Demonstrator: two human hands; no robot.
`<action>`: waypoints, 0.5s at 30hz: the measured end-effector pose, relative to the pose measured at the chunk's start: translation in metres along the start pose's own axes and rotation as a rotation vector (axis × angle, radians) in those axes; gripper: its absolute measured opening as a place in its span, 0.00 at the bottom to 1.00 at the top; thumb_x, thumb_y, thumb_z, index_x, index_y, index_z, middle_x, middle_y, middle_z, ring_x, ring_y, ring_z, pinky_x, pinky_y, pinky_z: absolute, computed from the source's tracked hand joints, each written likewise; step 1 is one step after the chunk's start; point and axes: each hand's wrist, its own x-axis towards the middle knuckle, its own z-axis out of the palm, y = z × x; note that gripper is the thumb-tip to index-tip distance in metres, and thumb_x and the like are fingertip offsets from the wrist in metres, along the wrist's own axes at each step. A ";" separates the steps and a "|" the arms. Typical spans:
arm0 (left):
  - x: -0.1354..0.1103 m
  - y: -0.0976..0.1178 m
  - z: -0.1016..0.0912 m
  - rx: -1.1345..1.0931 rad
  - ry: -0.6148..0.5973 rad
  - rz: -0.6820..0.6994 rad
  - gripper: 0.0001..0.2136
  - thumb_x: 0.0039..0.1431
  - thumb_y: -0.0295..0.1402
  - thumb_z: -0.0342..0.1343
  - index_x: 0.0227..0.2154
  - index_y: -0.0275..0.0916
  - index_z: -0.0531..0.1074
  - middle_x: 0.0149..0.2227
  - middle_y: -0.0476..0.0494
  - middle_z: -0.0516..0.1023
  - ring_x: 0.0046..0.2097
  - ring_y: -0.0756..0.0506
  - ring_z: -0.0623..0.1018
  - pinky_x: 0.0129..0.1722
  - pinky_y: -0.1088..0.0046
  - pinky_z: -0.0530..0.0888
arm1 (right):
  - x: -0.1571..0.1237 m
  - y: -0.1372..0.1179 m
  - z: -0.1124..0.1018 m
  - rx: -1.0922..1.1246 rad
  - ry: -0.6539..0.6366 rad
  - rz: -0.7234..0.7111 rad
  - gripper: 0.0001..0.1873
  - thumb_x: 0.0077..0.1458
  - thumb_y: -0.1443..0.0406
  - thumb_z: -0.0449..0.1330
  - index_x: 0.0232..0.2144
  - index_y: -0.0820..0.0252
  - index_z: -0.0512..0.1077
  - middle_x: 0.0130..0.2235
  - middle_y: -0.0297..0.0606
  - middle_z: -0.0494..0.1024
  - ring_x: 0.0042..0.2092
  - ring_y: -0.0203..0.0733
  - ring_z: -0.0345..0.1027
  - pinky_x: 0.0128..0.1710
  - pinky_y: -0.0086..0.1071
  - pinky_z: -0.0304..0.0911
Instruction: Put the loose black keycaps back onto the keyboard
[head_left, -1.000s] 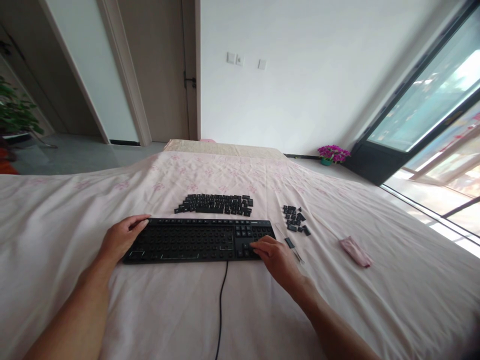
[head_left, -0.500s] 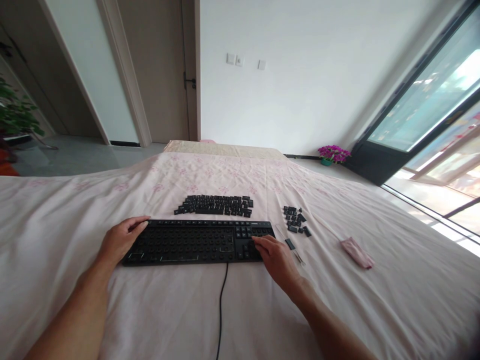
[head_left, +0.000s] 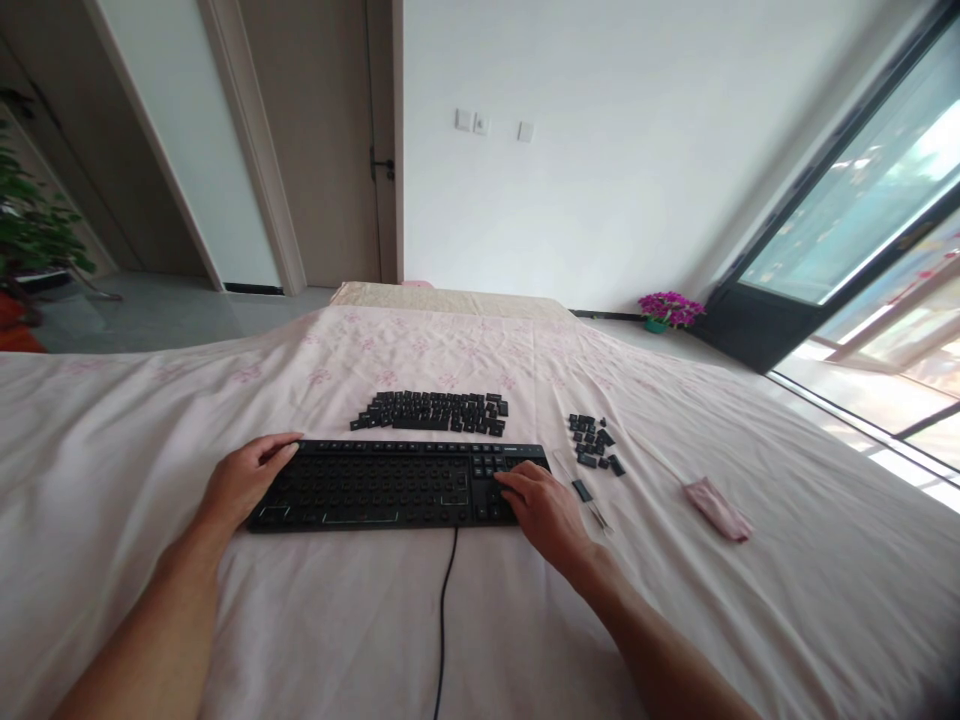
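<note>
The black keyboard (head_left: 390, 484) lay at the centre of the frame on the pink sheet (head_left: 150, 420). My left hand (head_left: 244, 478) rested flat and empty on its left end. My right hand (head_left: 541, 510) lay over the right-end keys; I could not tell whether its fingertips gripped one. Loose keycaps (head_left: 431, 411) sat just above.

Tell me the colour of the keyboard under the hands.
Black keyboard, clearest in the head view.

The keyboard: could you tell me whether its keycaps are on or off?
Mostly off: the keyboard shows bare sockets; loose keycaps lie in rows behind it, a smaller pile to its right.
</note>
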 end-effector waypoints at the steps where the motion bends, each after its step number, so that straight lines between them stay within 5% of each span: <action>1: 0.000 0.000 0.000 0.002 -0.003 0.002 0.21 0.54 0.48 0.49 0.46 0.45 0.75 0.46 0.46 0.79 0.47 0.42 0.76 0.49 0.68 0.70 | 0.000 0.000 -0.001 0.012 0.003 0.000 0.17 0.57 0.68 0.53 0.46 0.51 0.75 0.41 0.37 0.75 0.43 0.40 0.68 0.42 0.31 0.63; 10: -0.001 0.002 -0.001 0.000 -0.002 -0.013 0.21 0.54 0.48 0.50 0.46 0.45 0.75 0.46 0.46 0.79 0.47 0.42 0.77 0.48 0.68 0.70 | 0.006 -0.011 0.006 -0.022 0.040 0.018 0.13 0.60 0.61 0.53 0.41 0.53 0.76 0.37 0.39 0.74 0.40 0.41 0.68 0.41 0.33 0.63; 15: -0.001 0.003 -0.001 0.002 -0.004 -0.015 0.21 0.55 0.48 0.50 0.46 0.45 0.75 0.47 0.45 0.79 0.47 0.41 0.76 0.49 0.67 0.70 | 0.013 -0.008 -0.001 -0.037 -0.038 -0.003 0.13 0.58 0.66 0.54 0.41 0.53 0.76 0.38 0.38 0.74 0.41 0.41 0.69 0.41 0.32 0.63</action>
